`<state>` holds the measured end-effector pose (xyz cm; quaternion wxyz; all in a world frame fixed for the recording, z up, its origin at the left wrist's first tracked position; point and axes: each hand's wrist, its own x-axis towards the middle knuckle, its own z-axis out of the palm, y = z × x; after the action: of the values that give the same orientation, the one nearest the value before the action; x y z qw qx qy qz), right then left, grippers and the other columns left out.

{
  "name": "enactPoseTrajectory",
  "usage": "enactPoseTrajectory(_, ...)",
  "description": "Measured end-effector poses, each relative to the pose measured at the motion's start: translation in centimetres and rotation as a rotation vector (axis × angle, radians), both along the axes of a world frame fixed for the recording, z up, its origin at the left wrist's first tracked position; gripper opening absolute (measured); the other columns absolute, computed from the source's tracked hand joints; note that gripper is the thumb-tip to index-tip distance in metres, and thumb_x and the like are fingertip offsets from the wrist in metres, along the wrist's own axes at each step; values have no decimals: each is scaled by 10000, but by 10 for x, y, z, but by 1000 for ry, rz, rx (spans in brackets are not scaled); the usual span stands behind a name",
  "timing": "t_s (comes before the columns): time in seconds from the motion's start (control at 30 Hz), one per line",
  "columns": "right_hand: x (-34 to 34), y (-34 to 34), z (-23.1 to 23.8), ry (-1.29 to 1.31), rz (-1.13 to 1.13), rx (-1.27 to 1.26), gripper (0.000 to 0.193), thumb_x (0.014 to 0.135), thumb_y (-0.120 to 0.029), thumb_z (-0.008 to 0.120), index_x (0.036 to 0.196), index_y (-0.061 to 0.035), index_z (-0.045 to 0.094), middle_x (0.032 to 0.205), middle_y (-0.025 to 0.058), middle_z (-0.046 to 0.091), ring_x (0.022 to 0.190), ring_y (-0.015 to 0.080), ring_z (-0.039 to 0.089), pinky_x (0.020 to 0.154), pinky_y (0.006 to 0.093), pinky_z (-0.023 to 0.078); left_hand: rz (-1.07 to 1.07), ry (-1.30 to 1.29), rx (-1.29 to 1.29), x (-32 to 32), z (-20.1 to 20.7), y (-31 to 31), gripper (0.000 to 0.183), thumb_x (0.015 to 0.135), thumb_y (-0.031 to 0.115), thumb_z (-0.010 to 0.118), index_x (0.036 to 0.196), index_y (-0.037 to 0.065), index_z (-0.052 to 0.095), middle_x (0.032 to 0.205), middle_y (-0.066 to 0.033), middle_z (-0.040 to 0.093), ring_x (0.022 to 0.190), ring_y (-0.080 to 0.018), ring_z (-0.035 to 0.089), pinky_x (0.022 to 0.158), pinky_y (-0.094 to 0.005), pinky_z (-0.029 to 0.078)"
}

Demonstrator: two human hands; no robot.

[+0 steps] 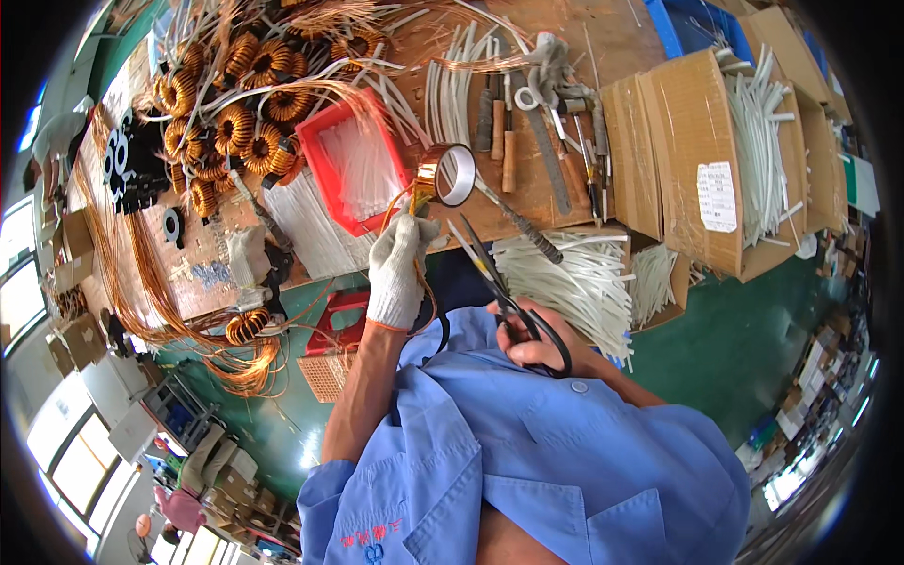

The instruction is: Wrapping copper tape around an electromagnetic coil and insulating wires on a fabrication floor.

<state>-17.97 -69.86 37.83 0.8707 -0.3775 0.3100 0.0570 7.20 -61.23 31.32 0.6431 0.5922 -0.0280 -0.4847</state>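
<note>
A white knitted glove covers my left hand [395, 268], which is closed at the near edge of the workbench. At its fingertips is a roll of amber film tape [430, 176] with a white core, tilted so that the core shows. A thin amber strip trails down beside the glove. My bare right hand [541, 344] grips black-handled scissors [501, 290] in front of my blue work shirt. The scissor blades are parted and point up toward the tape roll, apart from it. Just beyond the glove stands a red bin [325, 188] of thin translucent tubes.
Copper-wound ring coils [235, 129] crowd the bench's far left, with long copper wires [151, 273] hanging over its edge. Hand tools [509, 151] and a grey glove [546, 61] lie at the far right. Cardboard boxes [673, 151] and bundled white sleeves [570, 282] flank the right side.
</note>
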Motion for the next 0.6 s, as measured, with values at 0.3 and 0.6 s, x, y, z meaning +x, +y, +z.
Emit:
enactPoseTrajectory(0.3, 35, -15, -18, 18, -55, 13, 690, 858, -203, 672, 1479, 30, 482, 907, 77, 621, 681, 96, 519, 725, 279, 482, -105, -40, -1, -12, 5, -4, 371, 1130, 313, 577, 995, -7, 707, 1005, -20, 656, 838, -95, 535, 800, -262, 445)
enactPoseTrajectory(0.6, 63, -15, -34, -35, -239, 57, 578, 902, -222, 703, 1401, 22, 545, 844, 19, 581, 664, 89, 517, 615, 266, 429, -437, -90, 57, -8, 24, -15, 344, 1124, 299, 581, 997, -6, 677, 989, -19, 630, 920, -107, 573, 853, -280, 480)
